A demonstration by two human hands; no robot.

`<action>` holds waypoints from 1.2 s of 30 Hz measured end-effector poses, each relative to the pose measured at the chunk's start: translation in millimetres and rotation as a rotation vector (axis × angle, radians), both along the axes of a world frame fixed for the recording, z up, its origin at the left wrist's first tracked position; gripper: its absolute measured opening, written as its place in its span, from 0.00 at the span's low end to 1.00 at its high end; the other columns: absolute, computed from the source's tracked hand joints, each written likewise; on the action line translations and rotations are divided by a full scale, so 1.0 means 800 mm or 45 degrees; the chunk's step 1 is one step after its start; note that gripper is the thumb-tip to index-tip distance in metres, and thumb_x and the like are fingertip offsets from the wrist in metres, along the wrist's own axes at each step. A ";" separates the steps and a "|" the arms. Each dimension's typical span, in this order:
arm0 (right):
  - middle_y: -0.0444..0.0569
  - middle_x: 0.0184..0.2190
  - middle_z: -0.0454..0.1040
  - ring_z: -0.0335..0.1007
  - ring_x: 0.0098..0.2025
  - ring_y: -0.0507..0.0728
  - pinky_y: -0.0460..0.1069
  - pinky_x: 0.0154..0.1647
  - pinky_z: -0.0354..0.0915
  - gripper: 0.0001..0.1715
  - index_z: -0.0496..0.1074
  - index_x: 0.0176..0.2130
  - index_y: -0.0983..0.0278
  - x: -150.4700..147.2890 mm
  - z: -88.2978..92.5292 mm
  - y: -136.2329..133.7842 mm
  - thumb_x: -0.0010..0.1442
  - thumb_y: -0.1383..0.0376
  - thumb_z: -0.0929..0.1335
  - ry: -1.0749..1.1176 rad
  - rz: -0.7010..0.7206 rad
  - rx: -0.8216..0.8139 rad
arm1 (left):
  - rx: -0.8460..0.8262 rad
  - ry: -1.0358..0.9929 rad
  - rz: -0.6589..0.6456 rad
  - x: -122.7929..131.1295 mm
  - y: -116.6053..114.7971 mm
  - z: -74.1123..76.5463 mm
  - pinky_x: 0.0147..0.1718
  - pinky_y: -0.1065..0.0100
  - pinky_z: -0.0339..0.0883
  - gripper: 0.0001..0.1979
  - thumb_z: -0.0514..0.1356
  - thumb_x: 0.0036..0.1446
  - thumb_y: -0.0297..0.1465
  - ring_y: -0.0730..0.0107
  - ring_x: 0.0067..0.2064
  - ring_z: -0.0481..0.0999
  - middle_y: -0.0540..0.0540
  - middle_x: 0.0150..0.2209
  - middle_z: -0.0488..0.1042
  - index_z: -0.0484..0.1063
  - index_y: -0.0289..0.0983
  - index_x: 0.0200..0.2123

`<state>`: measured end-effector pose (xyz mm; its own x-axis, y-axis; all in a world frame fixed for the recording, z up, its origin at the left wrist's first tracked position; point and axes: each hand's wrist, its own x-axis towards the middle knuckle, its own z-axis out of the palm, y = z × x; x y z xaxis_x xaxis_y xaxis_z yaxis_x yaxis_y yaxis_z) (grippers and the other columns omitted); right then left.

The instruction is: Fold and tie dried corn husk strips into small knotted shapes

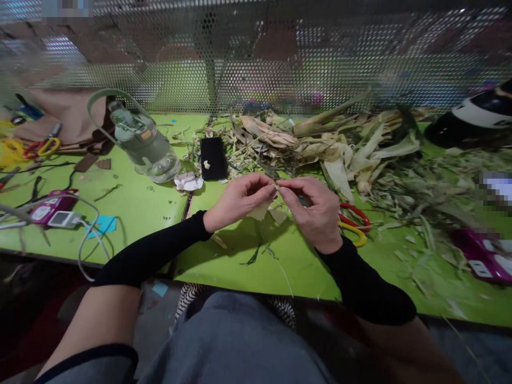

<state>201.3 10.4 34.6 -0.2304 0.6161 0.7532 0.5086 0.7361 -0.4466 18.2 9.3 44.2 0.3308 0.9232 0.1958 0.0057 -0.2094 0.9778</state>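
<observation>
My left hand (242, 201) and my right hand (314, 209) meet over the green table, thumbs and fingertips pinched together. Between them is a small pale strip of corn husk (262, 211), its loose ends hanging below the fingers. The exact grip point is partly hidden by my fingertips. Just beside my right wrist lie scissors with red and yellow handles (362, 218), their blades out of sight. Dried corn husks (340, 160) are heaped behind my hands. Dark green shreds (253, 257) lie on the table below them.
A black phone (214, 160) and a green water bottle (146, 141) stand or lie behind my left hand. Purple power strips (56, 207) (484, 258) sit at both sides, with cables at left. A perforated metal screen (256, 58) rises behind the table (240, 274).
</observation>
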 end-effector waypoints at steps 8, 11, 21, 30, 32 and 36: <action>0.46 0.32 0.82 0.76 0.30 0.55 0.51 0.30 0.71 0.03 0.80 0.38 0.60 -0.002 -0.004 -0.002 0.64 0.67 0.72 -0.021 -0.049 0.098 | 0.077 0.044 0.009 0.000 0.001 -0.004 0.32 0.71 0.61 0.21 0.61 0.61 0.48 0.75 0.31 0.67 0.49 0.29 0.72 0.71 0.34 0.33; 0.46 0.32 0.82 0.76 0.31 0.55 0.51 0.31 0.71 0.03 0.78 0.38 0.60 -0.002 -0.005 -0.002 0.64 0.68 0.72 -0.062 -0.065 0.162 | 0.069 0.040 0.000 0.001 0.002 -0.005 0.31 0.71 0.61 0.21 0.61 0.61 0.49 0.76 0.30 0.67 0.49 0.28 0.72 0.71 0.34 0.32; 0.51 0.38 0.84 0.79 0.38 0.60 0.55 0.39 0.73 0.15 0.79 0.46 0.61 0.008 -0.005 0.003 0.60 0.74 0.73 -0.326 -0.017 0.451 | -0.089 -0.024 -0.013 -0.003 0.003 0.002 0.32 0.72 0.62 0.20 0.65 0.57 0.47 0.76 0.31 0.69 0.48 0.31 0.74 0.73 0.33 0.33; 0.48 0.34 0.82 0.78 0.33 0.56 0.53 0.32 0.73 0.05 0.80 0.41 0.60 0.001 0.002 -0.002 0.65 0.67 0.71 -0.021 -0.040 0.068 | -0.051 -0.050 -0.041 -0.002 0.001 0.004 0.32 0.72 0.64 0.15 0.63 0.62 0.41 0.77 0.31 0.68 0.48 0.31 0.74 0.72 0.33 0.34; 0.48 0.34 0.82 0.77 0.33 0.56 0.52 0.30 0.73 0.05 0.80 0.41 0.61 0.000 0.003 -0.003 0.66 0.65 0.70 0.008 -0.027 0.031 | 0.008 -0.051 -0.044 -0.002 0.000 0.003 0.33 0.72 0.64 0.12 0.60 0.64 0.38 0.77 0.31 0.68 0.48 0.31 0.74 0.72 0.33 0.34; 0.48 0.35 0.83 0.78 0.34 0.56 0.53 0.31 0.73 0.04 0.80 0.40 0.60 -0.001 0.000 -0.002 0.64 0.66 0.72 -0.028 -0.032 0.095 | 0.105 -0.002 -0.017 -0.002 0.001 -0.002 0.32 0.72 0.62 0.12 0.59 0.65 0.37 0.77 0.31 0.67 0.49 0.31 0.73 0.72 0.33 0.36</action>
